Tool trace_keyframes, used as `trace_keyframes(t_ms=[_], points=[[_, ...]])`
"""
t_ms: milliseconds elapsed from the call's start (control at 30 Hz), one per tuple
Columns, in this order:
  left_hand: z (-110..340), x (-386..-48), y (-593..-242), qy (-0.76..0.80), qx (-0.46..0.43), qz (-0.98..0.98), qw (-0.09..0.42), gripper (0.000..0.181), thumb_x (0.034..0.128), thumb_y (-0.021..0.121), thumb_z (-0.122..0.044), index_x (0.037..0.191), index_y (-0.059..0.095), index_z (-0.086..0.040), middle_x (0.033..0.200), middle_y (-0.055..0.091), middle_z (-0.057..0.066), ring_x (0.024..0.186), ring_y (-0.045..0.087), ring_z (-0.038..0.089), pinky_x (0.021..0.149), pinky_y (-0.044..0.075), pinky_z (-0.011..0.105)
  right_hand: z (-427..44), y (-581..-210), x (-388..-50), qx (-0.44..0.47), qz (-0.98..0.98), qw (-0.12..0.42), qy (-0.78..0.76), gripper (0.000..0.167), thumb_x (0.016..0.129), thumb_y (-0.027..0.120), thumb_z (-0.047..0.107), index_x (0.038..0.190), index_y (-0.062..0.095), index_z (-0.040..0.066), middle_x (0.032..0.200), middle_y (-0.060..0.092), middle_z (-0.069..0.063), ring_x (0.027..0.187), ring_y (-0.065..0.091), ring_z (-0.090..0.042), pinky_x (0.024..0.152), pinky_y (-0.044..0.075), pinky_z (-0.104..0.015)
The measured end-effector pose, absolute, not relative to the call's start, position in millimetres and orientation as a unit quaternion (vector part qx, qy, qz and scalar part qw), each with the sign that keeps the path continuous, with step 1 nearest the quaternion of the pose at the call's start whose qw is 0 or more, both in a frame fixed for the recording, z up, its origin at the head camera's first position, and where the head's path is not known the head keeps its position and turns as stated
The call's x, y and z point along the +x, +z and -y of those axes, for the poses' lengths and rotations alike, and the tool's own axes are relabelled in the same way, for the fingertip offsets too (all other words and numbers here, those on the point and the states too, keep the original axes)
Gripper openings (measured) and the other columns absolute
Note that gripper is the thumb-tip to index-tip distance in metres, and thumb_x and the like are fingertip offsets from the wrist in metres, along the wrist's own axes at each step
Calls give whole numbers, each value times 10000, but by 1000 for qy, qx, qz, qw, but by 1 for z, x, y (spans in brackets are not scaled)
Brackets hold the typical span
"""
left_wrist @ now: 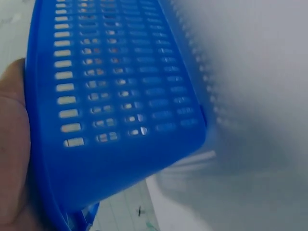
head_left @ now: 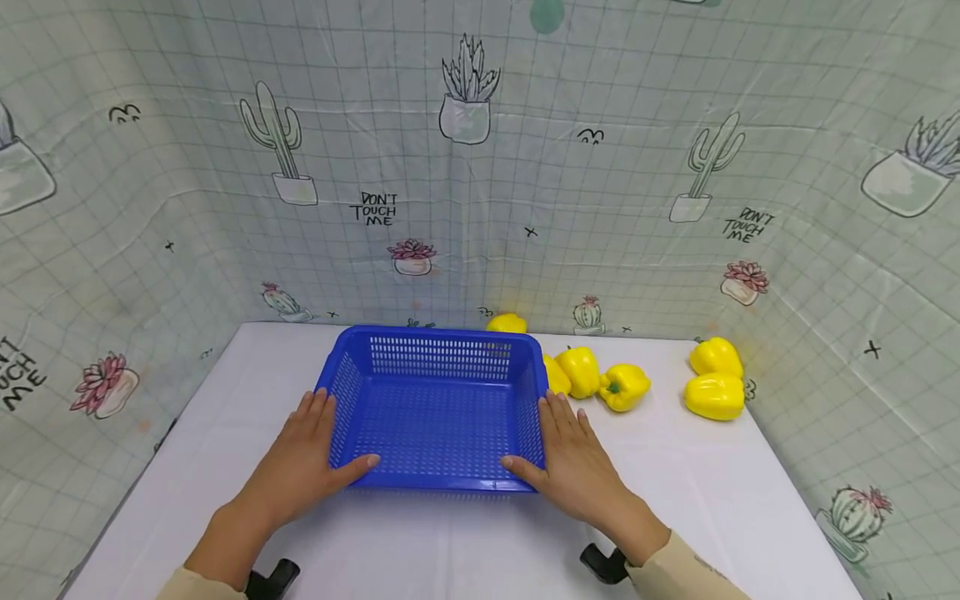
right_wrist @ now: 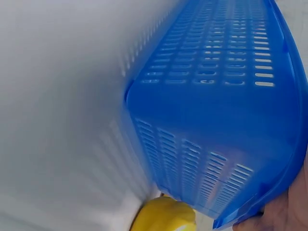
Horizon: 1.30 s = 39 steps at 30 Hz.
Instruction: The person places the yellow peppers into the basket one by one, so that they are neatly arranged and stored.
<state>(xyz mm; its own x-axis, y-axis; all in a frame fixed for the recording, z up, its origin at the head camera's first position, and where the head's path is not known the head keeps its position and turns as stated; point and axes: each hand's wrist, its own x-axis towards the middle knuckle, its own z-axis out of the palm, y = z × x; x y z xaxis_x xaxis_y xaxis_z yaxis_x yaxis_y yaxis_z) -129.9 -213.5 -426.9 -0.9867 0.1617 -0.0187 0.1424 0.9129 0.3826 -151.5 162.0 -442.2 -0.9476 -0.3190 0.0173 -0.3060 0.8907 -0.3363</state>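
A blue plastic basket (head_left: 438,417) with slotted walls stands upright on the table, its bare mesh floor showing. My left hand (head_left: 300,454) rests along the left rim with straight fingers, the thumb lying over the front left corner. On the opposite rim, my right hand (head_left: 573,458) lies the same way, its thumb across the front right corner. The left wrist view shows the slotted outer wall (left_wrist: 115,96) close up. In the right wrist view, fingers (right_wrist: 276,211) touch the rim, and a yellow bell pepper (right_wrist: 166,214) sits beyond the basket's far corner.
Yellow bell peppers (head_left: 625,387) lie right of the basket, one partly hidden by its rim. Another pepper (head_left: 507,323) shows behind the basket. Two peppers (head_left: 715,396) sit near the table's right edge. Patterned cloth (head_left: 450,192) surrounds the white table (head_left: 450,546).
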Motion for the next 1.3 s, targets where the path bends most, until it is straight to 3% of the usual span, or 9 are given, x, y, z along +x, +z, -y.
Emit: trace_keyframes(t_ms=[267,500,900,1167,1300], points=[[212,-109,-428,194,86,-977,17,1271,874,677,-764,1600,204,165,1686,154,392,1579,121,560,1233,186,744,-172,-445,-136,-182,-971,14,-154,1161,945,506,811,1656,191,-51,1748,138,-245,1639,133,-377,1313,116,-615],[227,-117,-428,196,99,-975,41,1342,826,728,-762,1616,146,153,1697,110,387,1591,74,551,1240,128,755,-170,-444,-140,-190,-970,10,-152,1128,964,515,780,1654,198,-54,1749,142,-241,1637,144,-384,1308,121,-634],[239,-128,-427,162,132,-977,48,1348,816,734,-762,1618,150,151,1695,129,384,1582,120,554,1243,121,747,-171,-446,-139,-188,-973,3,-137,1130,963,483,800,1649,217,-57,1739,174,-255,1630,157,-401,1294,131,-669],[241,-124,-430,176,133,-974,55,1365,810,726,-782,1618,143,152,1696,121,384,1583,111,554,1244,145,734,-174,-446,-140,-188,-973,13,-136,1143,950,527,792,1660,189,-37,1746,159,-243,1634,163,-375,1313,107,-628],[240,-125,-429,179,131,-974,51,1356,814,740,-760,1613,146,159,1694,120,388,1582,107,559,1243,152,735,-177,-444,-146,-203,-970,17,-135,1141,951,493,811,1652,222,-47,1736,187,-255,1622,204,-394,1315,166,-596]])
